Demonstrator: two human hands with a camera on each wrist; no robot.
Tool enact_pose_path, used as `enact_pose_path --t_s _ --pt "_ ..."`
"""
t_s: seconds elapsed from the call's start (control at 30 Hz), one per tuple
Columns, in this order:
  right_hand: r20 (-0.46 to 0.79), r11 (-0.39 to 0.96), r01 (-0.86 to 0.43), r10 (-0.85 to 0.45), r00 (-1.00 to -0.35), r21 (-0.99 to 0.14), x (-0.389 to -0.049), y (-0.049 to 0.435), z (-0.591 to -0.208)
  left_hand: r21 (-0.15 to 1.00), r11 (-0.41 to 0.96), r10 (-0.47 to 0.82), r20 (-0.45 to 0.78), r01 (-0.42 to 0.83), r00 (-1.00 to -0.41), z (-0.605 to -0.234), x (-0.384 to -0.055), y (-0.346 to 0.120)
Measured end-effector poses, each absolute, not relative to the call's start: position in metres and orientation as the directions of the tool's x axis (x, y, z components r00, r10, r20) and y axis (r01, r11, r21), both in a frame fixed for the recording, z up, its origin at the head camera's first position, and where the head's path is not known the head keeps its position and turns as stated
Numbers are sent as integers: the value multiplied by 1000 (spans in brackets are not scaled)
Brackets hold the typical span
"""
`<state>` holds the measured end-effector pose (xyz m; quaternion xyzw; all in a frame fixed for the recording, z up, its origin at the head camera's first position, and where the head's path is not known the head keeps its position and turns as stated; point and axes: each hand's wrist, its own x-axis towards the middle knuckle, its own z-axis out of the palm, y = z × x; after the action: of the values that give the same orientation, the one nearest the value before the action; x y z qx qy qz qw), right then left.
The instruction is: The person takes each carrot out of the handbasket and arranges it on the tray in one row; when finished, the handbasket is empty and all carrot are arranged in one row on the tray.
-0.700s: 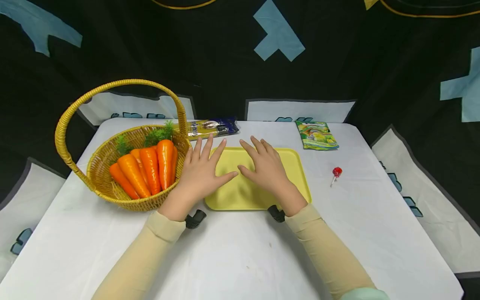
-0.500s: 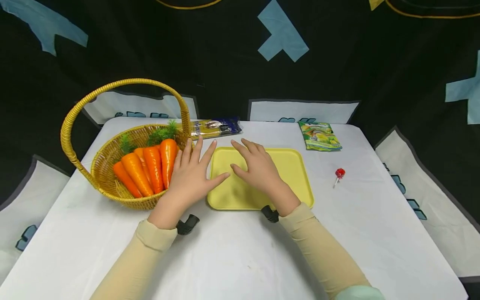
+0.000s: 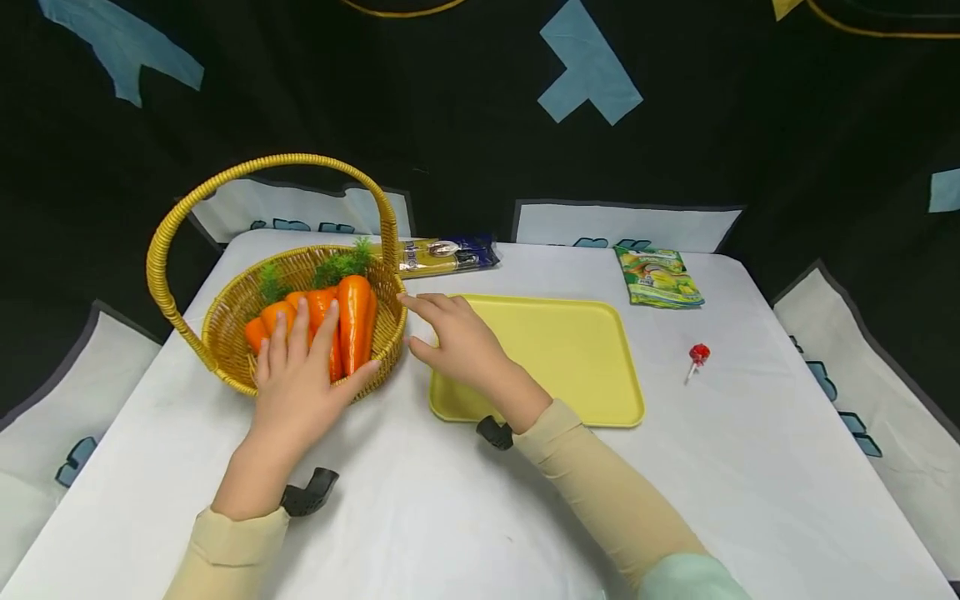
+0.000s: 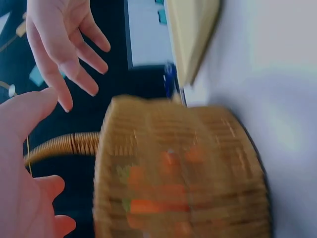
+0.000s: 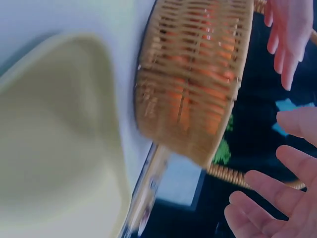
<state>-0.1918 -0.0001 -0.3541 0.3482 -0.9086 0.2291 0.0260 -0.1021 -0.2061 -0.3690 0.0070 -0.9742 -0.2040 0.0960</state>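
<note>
A yellow wicker basket with a tall arched handle stands on the left of the table, holding several orange carrots with green tops. My left hand is spread over the basket's near rim, its fingers in front of the carrots; contact cannot be told. Just right of the basket, my right hand hovers over the left side of a yellow tray, fingers loosely extended, nothing held. In the left wrist view, the basket wall appears beyond the left hand. The right hand looks relaxed in the right wrist view.
A yellow-and-blue packet lies behind the basket at the back. On the right are a green packet and a red lollipop on the white tablecloth. A black curtain hangs behind the table.
Both hands have moved left from over the tray: the left to the basket's front, the right to near its right side. The head view has shifted slightly left.
</note>
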Motion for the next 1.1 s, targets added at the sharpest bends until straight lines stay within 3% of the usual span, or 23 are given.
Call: enact_pose_path --t_s 0.3,0.67,1.1 --pt "139 640 -638 -651 -746 -428 -195 -37 -352 538 842 -202 231 -48 -952 -394 -76 -237" --pt "99 692 -606 -623 -776 -392 -200 -68 -356 632 767 -338 250 -111 -907 -415 -65 -233" --pt "-18 735 -557 -610 -792 -386 -202 -102 -367 802 579 -429 143 -150 -892 -424 -56 -237"
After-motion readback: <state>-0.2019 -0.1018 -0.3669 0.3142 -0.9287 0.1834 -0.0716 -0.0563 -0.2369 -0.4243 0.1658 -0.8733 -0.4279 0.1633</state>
